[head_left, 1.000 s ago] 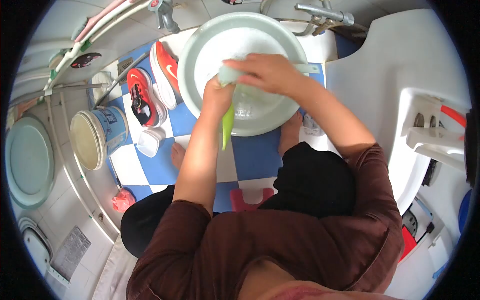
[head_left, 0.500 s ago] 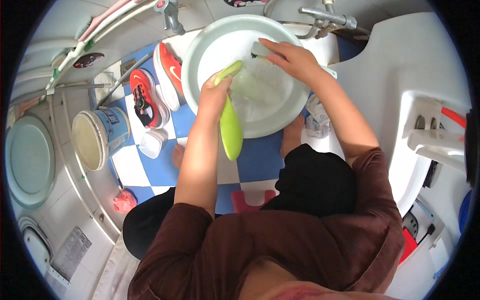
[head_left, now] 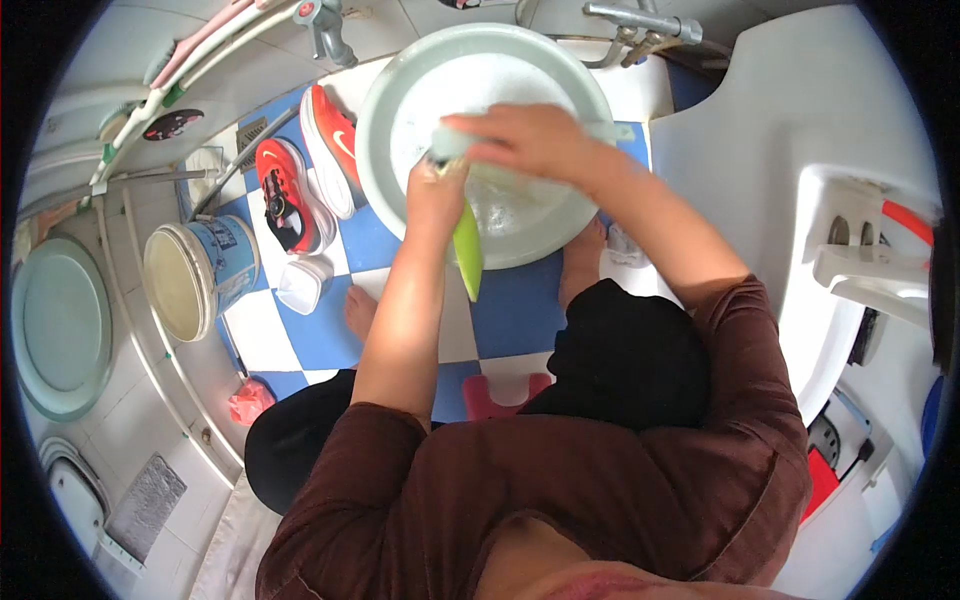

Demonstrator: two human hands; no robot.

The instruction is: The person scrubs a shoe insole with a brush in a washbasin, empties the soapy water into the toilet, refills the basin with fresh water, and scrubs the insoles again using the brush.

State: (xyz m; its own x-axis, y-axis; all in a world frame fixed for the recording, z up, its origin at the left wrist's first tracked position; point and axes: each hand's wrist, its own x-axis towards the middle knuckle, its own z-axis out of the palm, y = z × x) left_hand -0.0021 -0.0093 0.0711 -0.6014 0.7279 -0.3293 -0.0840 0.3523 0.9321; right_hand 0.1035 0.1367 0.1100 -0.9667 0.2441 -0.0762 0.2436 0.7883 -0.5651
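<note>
My left hand (head_left: pixel 437 200) is closed round a lime-green, flat, long object (head_left: pixel 468 255), whose lower end hangs over the front rim of a pale green basin (head_left: pixel 385 120). The basin holds soapy water with white suds (head_left: pixel 500 80). My right hand (head_left: pixel 535 145) grips a pale scrubbing brush (head_left: pixel 452 142) and presses its dark bristles on the green object's upper end, just above my left fingers. Motion blurs the right fingers. Something pale green, too unclear to name, lies under the water.
A red shoe (head_left: pixel 290 195) and an orange-red shoe (head_left: pixel 332 140) stand left of the basin. Near them are a small white container (head_left: pixel 303 284) and a bucket (head_left: pixel 195 275) on its side. Taps (head_left: pixel 325 35) (head_left: pixel 645 25) are on the wall; a white washbasin (head_left: pixel 770 110) is at right.
The brush in my right hand has moved left and down from over the basin onto the green object. The object's visible lower part now looks narrower, its upper end covered.
</note>
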